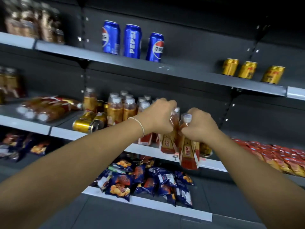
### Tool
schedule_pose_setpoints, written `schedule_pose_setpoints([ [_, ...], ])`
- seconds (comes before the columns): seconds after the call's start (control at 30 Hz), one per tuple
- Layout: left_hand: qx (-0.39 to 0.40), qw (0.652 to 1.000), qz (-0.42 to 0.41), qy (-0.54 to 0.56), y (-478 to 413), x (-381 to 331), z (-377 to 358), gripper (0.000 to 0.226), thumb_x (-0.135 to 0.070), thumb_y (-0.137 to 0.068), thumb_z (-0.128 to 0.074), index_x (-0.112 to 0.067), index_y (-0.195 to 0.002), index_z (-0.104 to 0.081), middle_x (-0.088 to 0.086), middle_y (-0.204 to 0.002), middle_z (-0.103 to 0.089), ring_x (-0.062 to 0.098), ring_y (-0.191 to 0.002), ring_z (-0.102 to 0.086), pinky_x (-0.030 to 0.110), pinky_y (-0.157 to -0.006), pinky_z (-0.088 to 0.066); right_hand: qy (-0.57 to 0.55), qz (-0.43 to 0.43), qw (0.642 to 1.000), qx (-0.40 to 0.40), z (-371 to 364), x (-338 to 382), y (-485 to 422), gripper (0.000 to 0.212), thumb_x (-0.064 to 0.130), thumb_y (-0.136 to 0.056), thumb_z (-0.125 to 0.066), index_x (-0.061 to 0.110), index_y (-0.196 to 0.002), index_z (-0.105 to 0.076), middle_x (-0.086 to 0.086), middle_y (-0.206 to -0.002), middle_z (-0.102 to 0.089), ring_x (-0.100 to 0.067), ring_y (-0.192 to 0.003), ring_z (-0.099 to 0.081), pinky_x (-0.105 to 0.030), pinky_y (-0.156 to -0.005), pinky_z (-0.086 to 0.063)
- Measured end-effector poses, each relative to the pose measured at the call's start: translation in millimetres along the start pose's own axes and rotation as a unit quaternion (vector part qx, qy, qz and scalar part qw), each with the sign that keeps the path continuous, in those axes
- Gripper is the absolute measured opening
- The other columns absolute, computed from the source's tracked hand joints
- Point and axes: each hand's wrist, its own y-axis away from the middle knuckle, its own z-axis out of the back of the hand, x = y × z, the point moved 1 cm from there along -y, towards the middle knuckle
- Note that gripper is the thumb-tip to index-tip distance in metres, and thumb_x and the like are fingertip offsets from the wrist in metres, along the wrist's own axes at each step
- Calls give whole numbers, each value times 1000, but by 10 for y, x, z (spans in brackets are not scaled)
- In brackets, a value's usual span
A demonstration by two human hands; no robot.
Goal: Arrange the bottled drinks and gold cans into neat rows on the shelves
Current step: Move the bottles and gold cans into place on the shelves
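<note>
- Just right of the frame's centre, the left hand (158, 117) is curled round the shoulder of one tea bottle (167, 143). The right hand (202, 127) grips the neck of a second tea bottle (189, 156). The hands sit close together, each clamped on its own bottle.
- Both bottles are at the front edge of the middle shelf (69, 133), tilted so their white caps nearly meet and their bases lean apart. The second one looks to hang in front of the edge rather than stand on the shelf.
- They appear to be full plastic bottles: moderately heavy, stiff enough not to crush, and smooth over the label wrap. A hold under the cap or on the shoulder seems safest, since the taper checks a slip.
- The standing bottles (115, 109) at centre form a rough block just left of the hands, probably the rows these two belong in.
- Tipped gold cans (88, 123) lie on their sides left of centre and are free to roll. They are likely light and rigid, best taken round the body.
- Another gold can (206, 149) stands just behind the right wrist and could be knocked.
- Upright gold cans (247, 71) stand at upper right and Pepsi cans (132, 41) at upper centre. Fallen bottles (49, 108) lie at left, blue snack bags (148, 179) below, and red packets (272, 154) at lower right.
</note>
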Motion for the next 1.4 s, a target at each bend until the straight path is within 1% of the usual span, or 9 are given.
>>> schedule_pose_setpoints([
  [0.27, 104, 978, 160, -85, 1212, 988, 415, 15, -19, -82, -61, -14, -95, -56, 4, -91, -61, 21, -85, -59, 31, -65, -52, -73, 111, 985, 106, -921, 1349, 268, 54, 18, -72, -69, 18, -123, -53, 5, -86, -53, -12, -71, -53, -27, -55, -48],
  [0.47, 74, 942, 303, -128, 2153, 1853, 848, 33, -19, -84, -55, -9, -115, -56, 9, -108, -60, 27, -93, -58, 33, -70, -53, -119, 212, 957, 156, -1468, 2485, 342, 53, 31, -72, -75, 22, -118, -51, -2, -102, -61, -23, -88, -62, -35, -71, -55],
  [0.6, 53, 912, 383, -137, 2635, 2328, 1219, 24, -17, -82, -52, -9, -104, -57, 8, -94, -53, 24, -83, -53, 27, -57, -39, -141, 275, 934, 177, -1790, 3242, 389, 52, 33, -72, -75, 17, -117, -52, -5, -107, -65, -25, -91, -61, -27, -68, -45],
  [0.73, 21, 882, 448, -145, 3030, 2804, 1548, 21, -15, -83, -53, -9, -102, -59, 9, -92, -60, 25, -82, -59, 38, -63, -56, -192, 308, 906, 217, -2151, 3926, 367, 61, 30, -69, -79, 22, -122, -49, -1, -107, -63, -21, -90, -60, -31, -71, -52],
  [0.87, -16, 860, 489, -148, 3295, 3355, 1760, 33, -18, -84, -61, -15, -116, -54, 4, -107, -58, 21, -90, -55, 31, -65, -53, -232, 334, 876, 262, -2481, 4594, 212, 72, 32, -65, -86, 25, -125, -48, 0, -111, -63, -20, -95, -62, -38, -77, -58],
  [1.03, -29, 823, 544, -160, 3438, 4077, 2056, 43, -22, -81, -67, -20, -122, -52, 4, -106, -47, 22, -89, -51, 27, -63, -45, -255, 379, 845, 278, -2784, 5358, -126, 61, 32, -65, -86, 29, -113, -48, 10, -95, -57, -8, -80, -55, -23, -53, -43],
  [1.17, -60, 812, 555, -172, 3466, 4583, 2250, 43, -24, -84, -64, -21, -124, -51, 7, -113, -47, 23, -92, -52, 29, -70, -49, -284, 388, 830, 284, -2967, 5861, -440, 59, 30, -65, -87, 31, -109, -47, 13, -94, -56, -9, -84, -57, -31, -67, -55],
  [1.3, -75, 794, 577, -175, 3496, 5036, 2417, 46, -25, -83, -68, -22, -125, -50, 4, -111, -45, 24, -94, -55, 33, -77, -55, -321, 382, 816, 291, -3169, 6284, -720, 61, 27, -65, -88, 31, -113, -52, 18, -83, -62, -2, -79, -59, -25, -57, -51],
  [1.4, -74, 787, 585, -181, 3458, 5333, 2524, 43, -24, -83, -67, -21, -123, -52, 4, -110, -46, 23, -93, -54, 30, -74, -53, -332, 383, 807, 304, -3303, 6545, -851, 62, 24, -66, -87, 32, -116, -52, 16, -87, -63, -5, -84, -61, -33, -69, -58],
])
